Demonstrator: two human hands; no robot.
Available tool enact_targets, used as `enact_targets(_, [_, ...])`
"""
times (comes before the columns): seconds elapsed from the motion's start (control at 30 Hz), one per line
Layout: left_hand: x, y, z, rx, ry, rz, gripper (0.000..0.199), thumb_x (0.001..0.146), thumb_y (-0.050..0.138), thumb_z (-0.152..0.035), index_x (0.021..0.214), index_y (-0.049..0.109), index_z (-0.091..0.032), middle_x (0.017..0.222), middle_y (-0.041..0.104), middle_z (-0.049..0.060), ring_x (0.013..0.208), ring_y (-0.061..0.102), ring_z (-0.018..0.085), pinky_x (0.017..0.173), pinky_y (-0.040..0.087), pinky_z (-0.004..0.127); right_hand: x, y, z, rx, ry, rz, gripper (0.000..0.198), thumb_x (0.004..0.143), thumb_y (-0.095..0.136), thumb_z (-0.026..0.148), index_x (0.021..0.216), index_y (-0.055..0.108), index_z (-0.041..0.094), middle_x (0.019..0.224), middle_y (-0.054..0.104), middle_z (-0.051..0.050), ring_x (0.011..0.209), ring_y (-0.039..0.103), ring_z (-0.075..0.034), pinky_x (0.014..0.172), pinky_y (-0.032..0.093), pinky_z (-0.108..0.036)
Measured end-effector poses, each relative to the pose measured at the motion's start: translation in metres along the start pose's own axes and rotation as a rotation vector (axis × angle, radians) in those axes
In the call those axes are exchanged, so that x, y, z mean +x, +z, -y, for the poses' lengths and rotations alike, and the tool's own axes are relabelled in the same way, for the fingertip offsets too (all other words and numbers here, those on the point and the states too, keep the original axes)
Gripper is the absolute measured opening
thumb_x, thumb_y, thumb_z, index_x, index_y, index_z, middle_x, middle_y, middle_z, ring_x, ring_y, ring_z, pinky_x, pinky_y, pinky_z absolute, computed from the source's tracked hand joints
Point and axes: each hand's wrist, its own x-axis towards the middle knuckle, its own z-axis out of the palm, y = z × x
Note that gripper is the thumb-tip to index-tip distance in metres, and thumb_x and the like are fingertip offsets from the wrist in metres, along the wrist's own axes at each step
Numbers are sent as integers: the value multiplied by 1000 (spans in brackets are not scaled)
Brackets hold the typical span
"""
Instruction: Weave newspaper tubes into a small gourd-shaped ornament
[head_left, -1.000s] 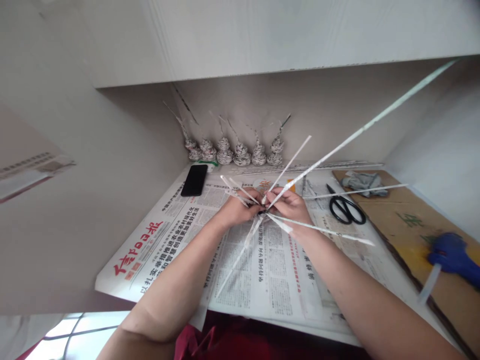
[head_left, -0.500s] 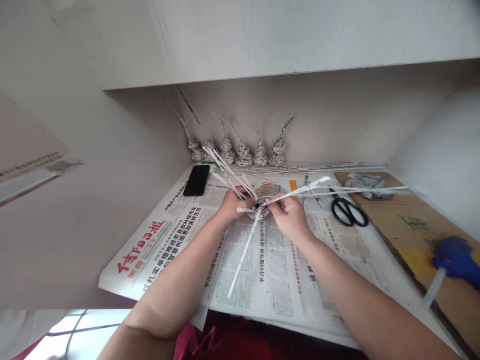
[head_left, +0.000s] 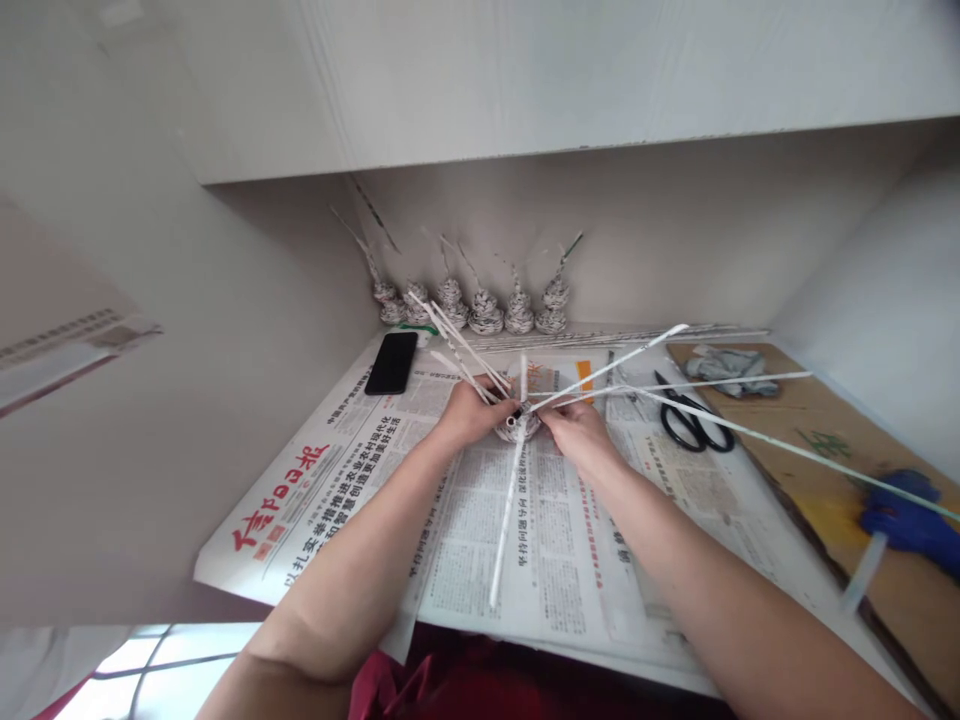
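Note:
Between my hands, low over the newspaper, is a small round woven paper piece (head_left: 531,428) with rolled paper sticks fanning out from its top. My left hand (head_left: 471,412) is closed on its left side, thumb near the dark centre opening. On the right, my right hand (head_left: 579,430) pinches at the piece's edge where the sticks leave it; its fingertips are partly hidden. One paper stick (head_left: 506,530) points toward me. A long paper stick (head_left: 772,447) stretches right over the scissors and the cardboard.
Several woven paper gourds (head_left: 486,315) stand along the back wall. A black phone (head_left: 392,364) lies left on the newspaper (head_left: 480,560). To the right are black scissors (head_left: 694,425), a crumpled cloth (head_left: 731,368) and a blue glue gun (head_left: 904,515) on cardboard (head_left: 810,415). A shelf (head_left: 570,80) overhangs.
The sticks on the right have spread apart, and one long stick now reaches toward the glue gun. The stick pointing toward me has swung right. My right hand has shifted slightly lower.

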Motion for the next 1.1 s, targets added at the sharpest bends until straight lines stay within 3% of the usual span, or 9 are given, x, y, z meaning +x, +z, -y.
enact_targets(0.13, [-1, -3, -3, 60, 22, -3, 18, 70, 68, -24, 82, 70, -12, 82, 73, 7, 74, 67, 18, 67, 52, 26, -9, -7, 16, 95, 125, 129, 46, 72, 63, 59, 49, 54, 20, 43, 53, 1, 32, 38, -8, 33, 23, -22])
enact_targets(0.2, [-1, -4, -5, 61, 23, 6, 17, 71, 66, -23, 83, 70, -12, 83, 73, 7, 74, 67, 19, 67, 52, 27, -15, -8, 27, 247, 71, 156, 49, 72, 63, 62, 49, 51, 20, 43, 52, 1, 32, 38, -7, 32, 22, -21])
enact_targets(0.3, [-2, -4, -6, 47, 35, 23, 17, 71, 67, -24, 82, 69, -12, 80, 73, 7, 73, 68, 19, 65, 52, 26, -18, -11, 34, 347, -55, 117, 44, 75, 60, 63, 67, 64, 20, 52, 59, 1, 35, 43, -9, 33, 25, -22])
enact_targets(0.37, [-2, -4, -5, 30, 39, 33, 18, 72, 67, -26, 83, 69, -12, 76, 72, 6, 70, 67, 18, 63, 51, 25, -15, -14, 30, 174, -163, 47, 35, 77, 61, 55, 78, 69, 20, 53, 62, 0, 38, 47, -12, 37, 30, -24])
enact_targets(0.53, [-3, -2, -2, 52, 56, 46, 20, 73, 68, -29, 83, 69, -12, 76, 72, 6, 67, 66, 17, 61, 50, 24, -5, -19, 16, -379, -389, -18, 23, 80, 58, 39, 74, 74, 23, 61, 69, -4, 56, 61, -19, 53, 39, -28])
enact_targets(0.63, [-5, 0, -4, 66, 103, 73, 20, 74, 68, -29, 83, 69, -12, 77, 71, 6, 68, 65, 16, 62, 50, 23, -4, -14, 13, -236, -203, 116, 24, 80, 57, 40, 82, 75, 24, 51, 62, 0, 42, 53, -15, 44, 36, -27])
enact_targets(0.77, [-7, 2, -8, 65, 136, 99, 21, 74, 69, -30, 85, 69, -12, 79, 72, 6, 70, 65, 15, 64, 50, 23, -5, -5, 16, 279, 76, 248, 31, 71, 66, 46, 87, 70, 20, 45, 51, 6, 29, 35, -7, 30, 19, -21])
enact_targets(0.87, [-8, 3, -10, 40, 127, 107, 21, 74, 69, -30, 84, 69, -12, 77, 71, 6, 68, 65, 15, 63, 50, 22, -5, -3, 18, 488, 74, 215, 38, 60, 77, 46, 83, 68, 16, 47, 51, 7, 31, 36, -5, 28, 17, -18])
enact_targets(1.1, [-8, 4, -11, -36, 40, 129, 25, 73, 70, -34, 81, 68, -11, 65, 67, 4, 53, 59, 12, 52, 47, 21, -9, -2, 24, 479, 81, 201, 34, 54, 81, 41, 68, 64, 15, 43, 50, 6, 31, 39, -5, 26, 22, -16])
